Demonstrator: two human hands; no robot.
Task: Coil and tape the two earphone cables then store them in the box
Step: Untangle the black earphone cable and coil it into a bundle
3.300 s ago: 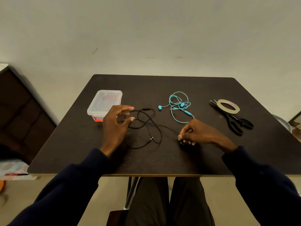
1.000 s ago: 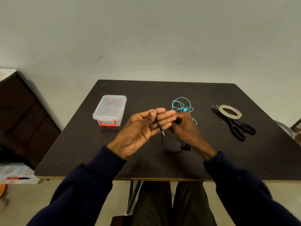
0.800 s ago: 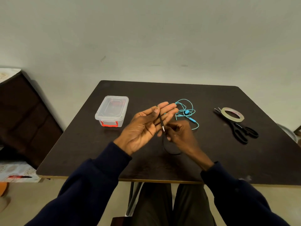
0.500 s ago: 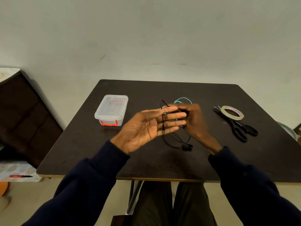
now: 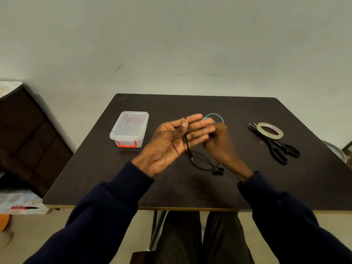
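My left hand [image 5: 171, 141] is raised palm up over the table, fingers straight, its thumb pinning the black earphone cable [image 5: 200, 162] against them. The cable runs across the fingers and hangs in loops down to the table, where its earbuds [image 5: 218, 171] lie. My right hand [image 5: 221, 145] is just behind the left fingertips, blurred, its fingers curled on the same cable. The teal earphone cable [image 5: 217, 117] lies loose on the table behind my hands, mostly hidden. The clear plastic box [image 5: 131, 128] with a red latch stands to the left, lid on.
A roll of tape [image 5: 271, 130] rests on black scissors [image 5: 280, 151] at the right of the dark table [image 5: 190, 187]. A dark cabinet [image 5: 28, 140] stands to the left, the wall behind. My knees are under the front edge.
My right hand has circled around the left fingers with the black cable, from above them to behind them. More cable is gathered on the left hand, and less lies on the table.
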